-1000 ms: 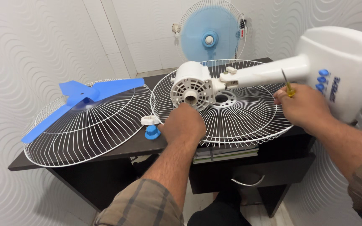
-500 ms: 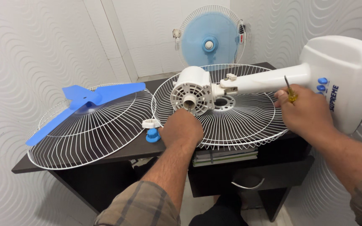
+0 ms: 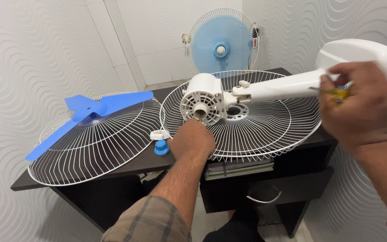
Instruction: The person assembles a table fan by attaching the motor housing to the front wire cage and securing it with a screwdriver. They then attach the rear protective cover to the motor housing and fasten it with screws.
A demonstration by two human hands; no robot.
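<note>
- Fan motor housing (image 3: pixel 202 99), white, one: lies on its side over the right-hand wire guard, shaft end facing the viewer; it sits just above the left hand's knuckles.
- Left hand (image 3: pixel 192 140): fingers curled at the shaft opening of the housing, touching its front face; whether they pinch anything cannot be told.
- Right hand (image 3: pixel 359 105): clenched around one yellow-handled screwdriver (image 3: pixel 337 92), raised in front of the fan's white base (image 3: pixel 359 51).
- Fan neck (image 3: pixel 278 86), white, one: runs from the housing to the base, passing just left of the right hand.
- Wire guards, two: one (image 3: pixel 265 130) under the housing, between both hands; one (image 3: pixel 90 143) well left of the left hand.
- Blue blade set (image 3: pixel 90 110), one, resting on the left guard.
- Blue knob (image 3: pixel 161 147) and white ring nut (image 3: pixel 160 134), one each, just left of the left hand.
- Dark table (image 3: pixel 144 161), one, bearing all this.
- Assembled blue fan (image 3: pixel 221 40), one, by the far wall.
</note>
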